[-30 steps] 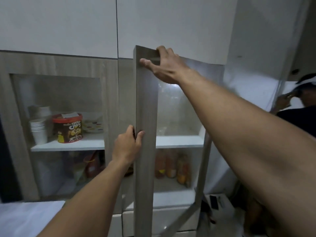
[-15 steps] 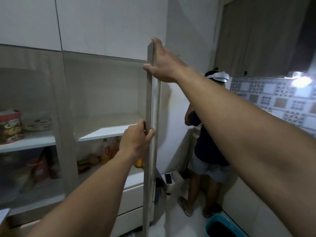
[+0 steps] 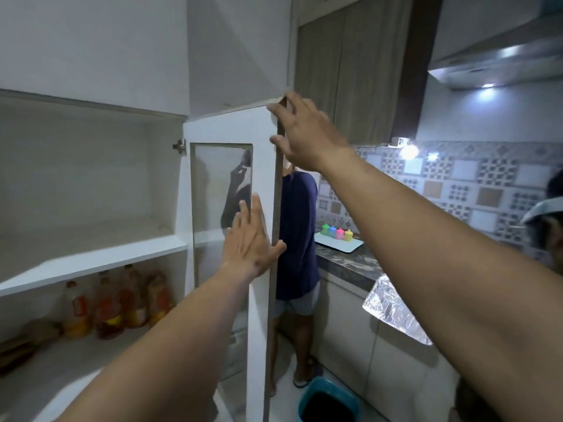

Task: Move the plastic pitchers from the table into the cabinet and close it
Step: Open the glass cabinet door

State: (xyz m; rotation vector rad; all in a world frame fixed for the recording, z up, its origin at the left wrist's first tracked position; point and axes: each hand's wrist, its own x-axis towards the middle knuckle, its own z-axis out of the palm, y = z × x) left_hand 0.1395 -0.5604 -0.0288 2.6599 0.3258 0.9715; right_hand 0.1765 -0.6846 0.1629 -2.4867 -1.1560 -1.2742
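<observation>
The cabinet door (image 3: 262,178), white inside with a glass pane, stands swung wide open. My right hand (image 3: 307,132) grips its free edge near the top corner. My left hand (image 3: 249,242) lies flat on the door's inner face with fingers spread and the thumb hooked round the edge. The upper shelf (image 3: 91,260) of the cabinet is bare. Several small coloured plastic pitchers (image 3: 336,232) stand on a white tray (image 3: 338,243) on the dark counter far behind the door.
Several oil bottles (image 3: 115,306) stand on the lower shelf. A person in a dark blue shirt (image 3: 298,233) stands right behind the door. A teal bin (image 3: 327,402) sits on the floor. Another person's head (image 3: 548,220) shows at the right edge.
The door has swung from nearly shut to wide open, baring the cabinet's inside. My left hand changed from gripping the door's edge to lying flat on its inner face.
</observation>
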